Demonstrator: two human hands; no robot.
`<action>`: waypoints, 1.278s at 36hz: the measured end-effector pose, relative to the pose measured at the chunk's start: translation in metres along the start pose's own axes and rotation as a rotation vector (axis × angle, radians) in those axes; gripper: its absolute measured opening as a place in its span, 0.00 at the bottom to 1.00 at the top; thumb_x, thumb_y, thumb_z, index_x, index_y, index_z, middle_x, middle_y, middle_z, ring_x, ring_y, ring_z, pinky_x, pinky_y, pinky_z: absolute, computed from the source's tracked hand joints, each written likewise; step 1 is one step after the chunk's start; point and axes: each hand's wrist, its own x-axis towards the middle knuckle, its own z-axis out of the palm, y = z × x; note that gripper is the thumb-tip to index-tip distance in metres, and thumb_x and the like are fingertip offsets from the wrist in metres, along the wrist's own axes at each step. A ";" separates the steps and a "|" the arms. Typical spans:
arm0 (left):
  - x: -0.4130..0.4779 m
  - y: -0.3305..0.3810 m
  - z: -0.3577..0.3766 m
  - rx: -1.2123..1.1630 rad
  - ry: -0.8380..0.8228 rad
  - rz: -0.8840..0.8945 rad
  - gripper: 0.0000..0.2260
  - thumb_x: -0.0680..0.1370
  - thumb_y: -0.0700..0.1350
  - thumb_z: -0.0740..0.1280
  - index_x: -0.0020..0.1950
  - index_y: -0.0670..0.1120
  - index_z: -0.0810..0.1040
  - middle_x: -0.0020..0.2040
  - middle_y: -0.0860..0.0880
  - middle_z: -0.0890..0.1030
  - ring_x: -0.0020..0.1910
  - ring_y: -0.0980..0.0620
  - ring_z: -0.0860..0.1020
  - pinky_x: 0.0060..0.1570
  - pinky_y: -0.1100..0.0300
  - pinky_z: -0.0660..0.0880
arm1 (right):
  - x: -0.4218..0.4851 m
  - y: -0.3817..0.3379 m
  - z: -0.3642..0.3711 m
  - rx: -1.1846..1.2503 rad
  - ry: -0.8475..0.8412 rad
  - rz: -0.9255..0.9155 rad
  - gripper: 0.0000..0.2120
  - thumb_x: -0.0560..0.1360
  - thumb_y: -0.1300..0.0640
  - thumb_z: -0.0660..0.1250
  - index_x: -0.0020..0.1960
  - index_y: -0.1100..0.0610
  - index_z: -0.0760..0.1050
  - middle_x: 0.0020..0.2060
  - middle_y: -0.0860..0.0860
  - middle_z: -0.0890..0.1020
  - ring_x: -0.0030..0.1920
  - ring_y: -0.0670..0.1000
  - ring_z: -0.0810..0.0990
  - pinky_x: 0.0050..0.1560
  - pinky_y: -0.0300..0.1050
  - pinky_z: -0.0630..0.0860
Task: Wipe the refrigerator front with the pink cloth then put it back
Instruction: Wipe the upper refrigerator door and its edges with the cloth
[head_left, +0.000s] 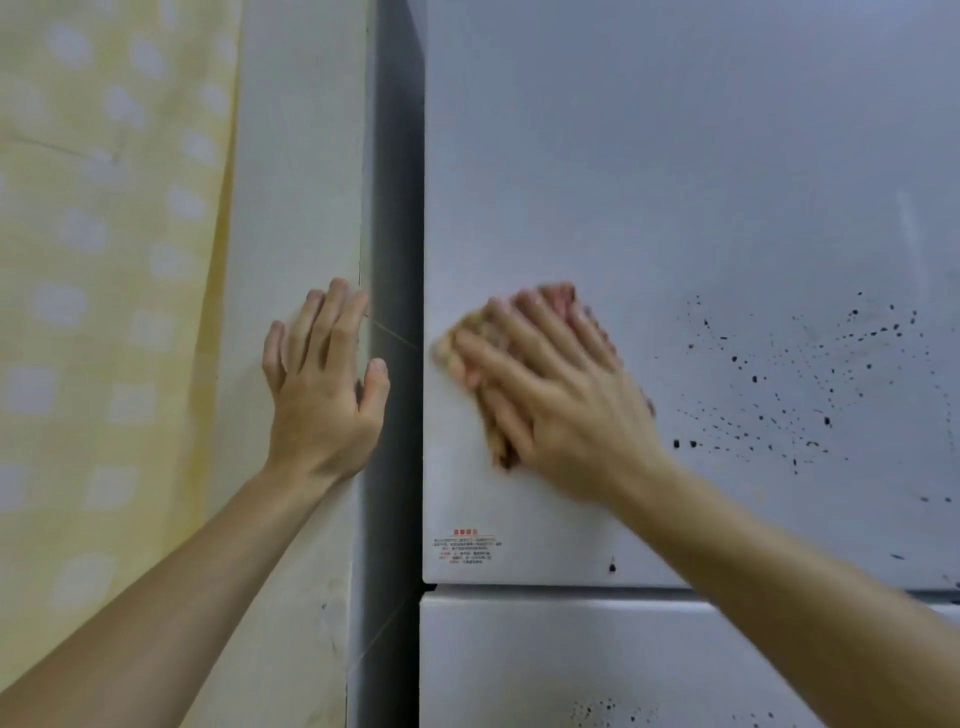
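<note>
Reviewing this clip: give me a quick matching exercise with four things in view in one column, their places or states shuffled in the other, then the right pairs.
Things:
1. left hand
2. right hand
3. curtain
4. black spots

Places or states:
A. yellow with pale dots, far left
B. flat on the wall beside the refrigerator
C. scattered on the door, right of the cloth
D. pressing the cloth to the door

Pairs: 1-B, 2-D, 3-A, 4-C

bare door (675, 156) above, wall (291, 182) left

Right hand (561, 395) presses pink cloth (467, 332) flat against refrigerator front (675, 182).
</note>
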 end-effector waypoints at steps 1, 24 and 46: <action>0.000 0.000 0.000 0.006 0.007 0.011 0.29 0.81 0.51 0.56 0.83 0.50 0.61 0.84 0.49 0.60 0.84 0.50 0.53 0.82 0.43 0.43 | 0.019 0.010 -0.002 -0.015 0.024 0.061 0.25 0.86 0.43 0.53 0.82 0.43 0.64 0.83 0.52 0.61 0.84 0.56 0.54 0.84 0.59 0.50; -0.018 0.100 0.026 -0.104 0.073 0.082 0.24 0.85 0.51 0.51 0.75 0.43 0.73 0.79 0.44 0.69 0.81 0.43 0.62 0.81 0.43 0.52 | -0.024 0.026 -0.008 -0.086 0.151 0.230 0.28 0.84 0.38 0.59 0.81 0.45 0.66 0.83 0.56 0.62 0.84 0.57 0.57 0.83 0.59 0.54; -0.014 0.114 0.032 -0.083 0.114 0.050 0.17 0.84 0.47 0.58 0.69 0.40 0.72 0.75 0.39 0.69 0.77 0.39 0.63 0.78 0.46 0.57 | -0.102 -0.008 -0.021 -0.063 0.023 0.344 0.30 0.86 0.43 0.56 0.85 0.52 0.58 0.85 0.56 0.55 0.85 0.55 0.50 0.84 0.58 0.53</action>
